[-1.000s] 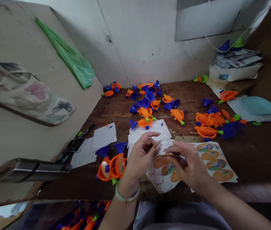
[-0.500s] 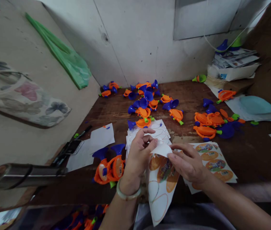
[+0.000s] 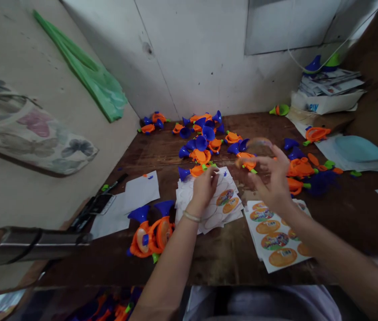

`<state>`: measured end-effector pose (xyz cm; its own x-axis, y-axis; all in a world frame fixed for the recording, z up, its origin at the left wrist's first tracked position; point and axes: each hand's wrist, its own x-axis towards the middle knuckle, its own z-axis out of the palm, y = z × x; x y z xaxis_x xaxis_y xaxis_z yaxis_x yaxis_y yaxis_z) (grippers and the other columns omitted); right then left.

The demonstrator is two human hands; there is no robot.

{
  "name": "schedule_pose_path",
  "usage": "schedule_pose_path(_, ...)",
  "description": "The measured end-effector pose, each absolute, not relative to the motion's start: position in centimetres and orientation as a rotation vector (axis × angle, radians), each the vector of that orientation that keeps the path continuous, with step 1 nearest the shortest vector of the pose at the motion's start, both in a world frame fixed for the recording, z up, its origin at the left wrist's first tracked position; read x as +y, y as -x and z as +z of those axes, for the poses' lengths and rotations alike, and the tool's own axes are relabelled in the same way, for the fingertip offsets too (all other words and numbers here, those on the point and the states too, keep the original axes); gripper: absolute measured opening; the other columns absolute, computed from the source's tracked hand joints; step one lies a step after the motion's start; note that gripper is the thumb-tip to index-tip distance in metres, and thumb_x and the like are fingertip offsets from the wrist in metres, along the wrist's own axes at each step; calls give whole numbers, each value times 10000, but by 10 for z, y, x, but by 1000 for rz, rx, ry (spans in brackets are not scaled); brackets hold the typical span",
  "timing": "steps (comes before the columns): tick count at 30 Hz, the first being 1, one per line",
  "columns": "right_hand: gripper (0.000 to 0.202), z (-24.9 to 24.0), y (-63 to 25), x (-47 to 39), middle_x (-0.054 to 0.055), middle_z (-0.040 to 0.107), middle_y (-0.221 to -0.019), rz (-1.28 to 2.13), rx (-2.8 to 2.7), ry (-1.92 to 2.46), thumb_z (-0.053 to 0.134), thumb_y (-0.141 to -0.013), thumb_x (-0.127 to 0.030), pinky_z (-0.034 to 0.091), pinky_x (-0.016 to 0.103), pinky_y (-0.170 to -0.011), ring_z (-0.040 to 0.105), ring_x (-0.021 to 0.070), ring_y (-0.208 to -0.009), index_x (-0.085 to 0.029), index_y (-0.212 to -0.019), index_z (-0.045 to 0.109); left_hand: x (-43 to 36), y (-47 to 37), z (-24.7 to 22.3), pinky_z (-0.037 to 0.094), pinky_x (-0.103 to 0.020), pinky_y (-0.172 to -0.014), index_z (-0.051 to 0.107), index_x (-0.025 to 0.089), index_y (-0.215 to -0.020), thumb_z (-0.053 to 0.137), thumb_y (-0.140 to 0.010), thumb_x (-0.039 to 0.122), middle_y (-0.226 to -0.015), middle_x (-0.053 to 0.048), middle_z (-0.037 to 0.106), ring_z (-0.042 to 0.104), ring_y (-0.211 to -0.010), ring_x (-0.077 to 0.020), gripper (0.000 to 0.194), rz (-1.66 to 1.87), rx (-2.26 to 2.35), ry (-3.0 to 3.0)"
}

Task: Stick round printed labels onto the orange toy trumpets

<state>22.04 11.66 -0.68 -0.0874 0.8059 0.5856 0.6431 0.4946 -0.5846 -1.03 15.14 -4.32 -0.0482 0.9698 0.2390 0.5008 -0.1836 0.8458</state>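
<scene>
One sticker pile (image 3: 274, 241) nearside of right hand (image 3: 274, 180): fingers parted, hold unclear.
Left hand (image 3: 205, 187) over barer sheets (image 3: 216, 215), grip hidden.

Sticker sheet (image 3: 225, 203) now down on the paper pile (image 3: 182, 196) — right hand (image 3: 273, 179) well apart from left hand (image 3: 205, 186).

Glossy plastic toys (image 3: 201, 143), paper sheets (image 3: 275, 241)

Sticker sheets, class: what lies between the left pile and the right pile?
A strip of bare brown tabletop lies between the left pile and the right pile, widening toward the person; the head view shows this.
</scene>
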Motion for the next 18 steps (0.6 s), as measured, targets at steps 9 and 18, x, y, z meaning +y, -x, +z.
schedule_pose_path(9,1169,-70,-228,245,286,277,-1801,443,-2067,1434,761,-774,-102,411,729,-1258,399,482,-1629,-172,-1772,156,114,-10,-71,458,-638,-1219,767,239,-920,712,-863,105,-1229,-130,799,665,-1279,-354,156,1240,1473,-1736)
schedule_pose_path(18,1349,-11,-250,153,218,167,-1844,792,-1967,1060,710,-943,-207,734,454,-845,806,236,-1045,-464,-1640,-417,70,-5,-64,665,-498,-1001,719,227,-1419,730,-987,570,-1431,-178,762,786,-1209,-329,552,1311,1193,-1353)
